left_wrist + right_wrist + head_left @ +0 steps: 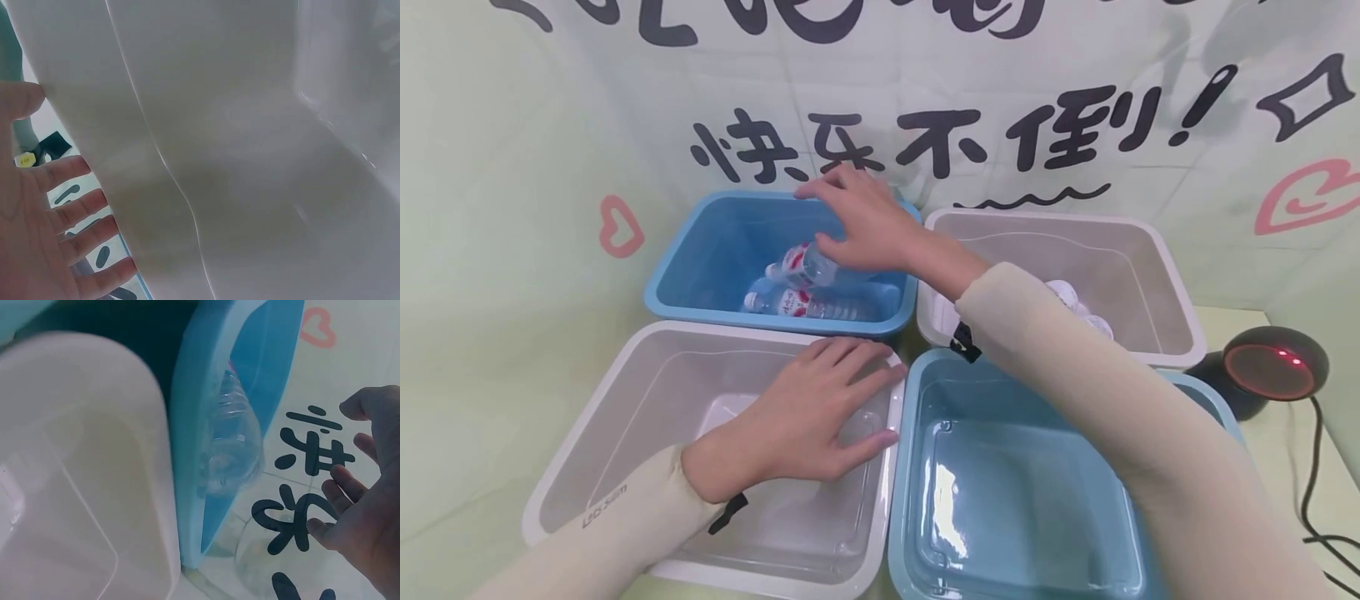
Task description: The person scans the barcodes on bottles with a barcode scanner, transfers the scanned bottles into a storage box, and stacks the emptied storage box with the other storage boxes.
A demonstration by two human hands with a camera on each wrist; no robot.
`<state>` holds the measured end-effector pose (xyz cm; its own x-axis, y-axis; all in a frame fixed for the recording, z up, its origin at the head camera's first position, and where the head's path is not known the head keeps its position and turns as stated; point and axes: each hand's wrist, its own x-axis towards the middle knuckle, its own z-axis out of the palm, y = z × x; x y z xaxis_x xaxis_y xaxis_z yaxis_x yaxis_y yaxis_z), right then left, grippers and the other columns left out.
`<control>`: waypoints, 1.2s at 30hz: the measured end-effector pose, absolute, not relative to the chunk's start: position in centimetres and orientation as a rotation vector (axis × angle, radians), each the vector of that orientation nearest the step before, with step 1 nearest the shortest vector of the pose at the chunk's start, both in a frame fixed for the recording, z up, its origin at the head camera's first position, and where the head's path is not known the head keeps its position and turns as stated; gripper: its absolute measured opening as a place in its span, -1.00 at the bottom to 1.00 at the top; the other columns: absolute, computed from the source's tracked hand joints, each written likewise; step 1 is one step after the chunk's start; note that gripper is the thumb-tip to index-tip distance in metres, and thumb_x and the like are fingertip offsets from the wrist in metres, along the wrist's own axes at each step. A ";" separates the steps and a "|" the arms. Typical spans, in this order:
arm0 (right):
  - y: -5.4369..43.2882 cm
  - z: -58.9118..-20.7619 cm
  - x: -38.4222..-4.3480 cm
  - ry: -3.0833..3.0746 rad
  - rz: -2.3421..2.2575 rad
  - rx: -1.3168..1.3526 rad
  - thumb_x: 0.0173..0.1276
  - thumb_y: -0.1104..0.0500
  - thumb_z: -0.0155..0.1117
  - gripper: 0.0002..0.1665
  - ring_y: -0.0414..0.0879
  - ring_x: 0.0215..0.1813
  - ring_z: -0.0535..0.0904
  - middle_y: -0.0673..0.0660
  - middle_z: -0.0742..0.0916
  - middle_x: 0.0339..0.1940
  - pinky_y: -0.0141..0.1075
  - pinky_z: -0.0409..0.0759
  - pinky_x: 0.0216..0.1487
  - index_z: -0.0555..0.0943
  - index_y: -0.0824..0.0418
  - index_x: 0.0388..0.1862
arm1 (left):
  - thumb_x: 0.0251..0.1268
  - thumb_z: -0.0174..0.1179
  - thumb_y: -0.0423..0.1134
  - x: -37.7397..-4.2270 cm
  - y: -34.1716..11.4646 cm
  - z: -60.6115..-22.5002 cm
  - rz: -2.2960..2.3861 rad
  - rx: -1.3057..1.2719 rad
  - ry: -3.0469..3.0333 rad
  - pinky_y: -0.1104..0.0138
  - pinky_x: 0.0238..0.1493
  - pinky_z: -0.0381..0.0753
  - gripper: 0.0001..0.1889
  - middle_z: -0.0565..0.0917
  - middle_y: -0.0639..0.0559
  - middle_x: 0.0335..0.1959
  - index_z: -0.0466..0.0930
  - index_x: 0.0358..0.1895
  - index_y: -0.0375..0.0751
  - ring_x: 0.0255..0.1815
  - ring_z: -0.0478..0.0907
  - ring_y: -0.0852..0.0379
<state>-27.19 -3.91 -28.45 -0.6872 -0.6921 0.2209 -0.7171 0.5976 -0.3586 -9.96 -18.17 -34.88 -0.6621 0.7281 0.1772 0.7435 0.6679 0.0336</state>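
My right hand is over the far left blue bin, its fingers spread and holding nothing. Below it, a clear plastic bottle with a red and white label lies tilted above a second bottle in that bin. The right wrist view shows a bottle apart from the fingers. Over the near left grey bin, my left hand has its fingers extended towards the right rim. In the left wrist view its fingertips overlap the rim's edge; whether they press on it I cannot tell.
At the far right, a pale grey bin contains white round-ended items, partly hidden by my right sleeve. A teal bin stands near right. Beside them are a black rounded device and its cable. A lettered cloth hangs behind.
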 end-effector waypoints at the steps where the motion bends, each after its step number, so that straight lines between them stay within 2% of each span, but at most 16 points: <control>1: -3.6 -28.5 -27.0 -2.757 0.655 1.224 0.51 0.03 0.26 -0.35 0.03 0.52 0.39 0.13 0.52 0.51 0.05 0.31 0.60 0.47 -0.01 0.56 | 0.42 0.14 0.35 -10.0 -18.1 -34.9 -0.154 -1.214 -2.731 -0.04 0.47 0.53 -0.30 0.55 -0.01 0.42 0.52 0.49 0.07 0.43 0.47 -0.05; 8: -1.0 -28.7 -25.7 -2.764 0.599 1.274 0.50 0.04 0.27 -0.41 0.06 0.52 0.39 0.16 0.54 0.47 0.11 0.28 0.62 0.54 0.02 0.48 | 0.42 0.14 0.36 -10.0 -17.9 -34.7 -0.153 -1.206 -2.762 -0.06 0.49 0.52 -0.30 0.53 -0.02 0.45 0.51 0.49 0.08 0.45 0.46 -0.06; 17: 3.7 -27.7 -23.7 -2.761 0.621 1.230 0.46 0.05 0.36 -0.45 0.09 0.43 0.49 0.18 0.61 0.39 0.12 0.42 0.46 0.61 0.04 0.40 | 0.43 0.12 0.36 -9.9 -17.7 -34.7 -0.146 -1.202 -2.787 -0.06 0.51 0.50 -0.29 0.53 0.01 0.45 0.49 0.51 0.10 0.46 0.44 -0.04; 22: 7.0 -26.5 -22.8 -2.770 0.665 1.154 0.45 0.02 0.39 -0.41 0.09 0.37 0.56 0.19 0.63 0.37 0.06 0.60 0.37 0.60 0.08 0.42 | 0.43 0.12 0.36 -10.0 -17.6 -34.7 -0.155 -1.200 -2.793 -0.05 0.51 0.50 -0.29 0.53 0.01 0.46 0.49 0.51 0.12 0.45 0.44 -0.04; 28: 10.1 -25.8 -21.3 -2.806 0.754 1.091 0.48 0.06 0.34 -0.43 0.08 0.40 0.56 0.16 0.65 0.39 0.12 0.62 0.39 0.59 0.09 0.44 | 0.43 0.12 0.36 -10.0 -17.5 -34.8 -0.170 -1.199 -2.790 -0.04 0.51 0.49 -0.29 0.51 0.01 0.46 0.48 0.52 0.11 0.46 0.43 -0.03; 36: 12.6 -25.4 -19.1 -2.893 0.716 1.000 0.50 0.00 0.36 -0.43 0.05 0.33 0.59 0.13 0.63 0.37 0.10 0.65 0.34 0.58 0.04 0.44 | 0.41 0.15 0.34 -10.0 -17.8 -34.8 -0.184 -1.183 -2.798 -0.04 0.51 0.49 -0.30 0.52 0.01 0.43 0.48 0.52 0.12 0.45 0.43 -0.04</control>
<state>-19.08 12.59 -25.44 -0.7978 -0.5858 0.1427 -0.5847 0.6940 -0.4202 -9.98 -17.81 -34.84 -0.6939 0.7069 0.1373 0.7188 0.6914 0.0727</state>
